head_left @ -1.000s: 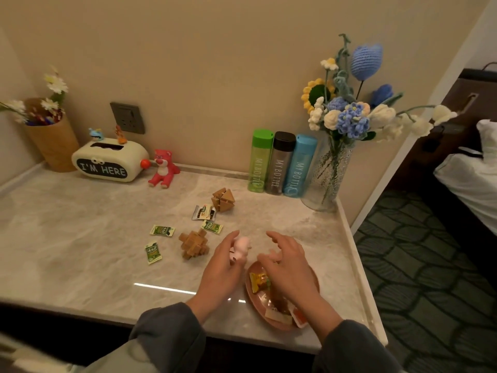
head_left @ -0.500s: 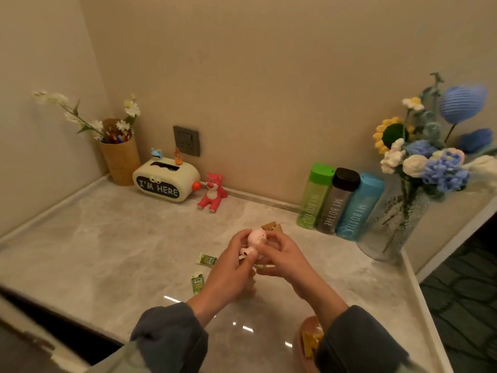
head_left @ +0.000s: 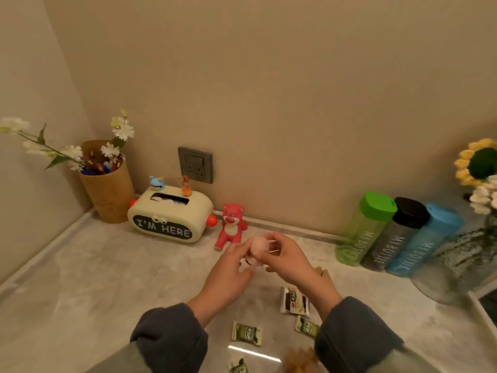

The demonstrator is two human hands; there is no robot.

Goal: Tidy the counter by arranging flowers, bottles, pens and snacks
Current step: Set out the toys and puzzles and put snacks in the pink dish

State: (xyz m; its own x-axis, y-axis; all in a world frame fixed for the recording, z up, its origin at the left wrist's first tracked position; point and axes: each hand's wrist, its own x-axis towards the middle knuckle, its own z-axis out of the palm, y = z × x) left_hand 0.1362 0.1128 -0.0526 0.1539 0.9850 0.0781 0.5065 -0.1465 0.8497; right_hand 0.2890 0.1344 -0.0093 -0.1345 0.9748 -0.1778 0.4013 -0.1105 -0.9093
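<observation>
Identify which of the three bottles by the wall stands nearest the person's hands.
The green bottle, leftmost in the row; the black-capped bottle and blue bottle stand farther right.

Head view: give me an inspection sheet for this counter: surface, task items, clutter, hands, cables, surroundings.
Surface: pale marble counter, light streak near the front.
Job's things: green bottle, black-capped bottle, blue bottle upright in a row by the wall; glass vase right of them; pen cup in the corner; snack packets scattered.
Clutter: tissue box, red bear, wooden puzzle partly hidden.
Hands: left hand and right hand both pinch a pink toy.
Cables: nothing seen.
Surroundings: beige wall, wall socket.
</observation>
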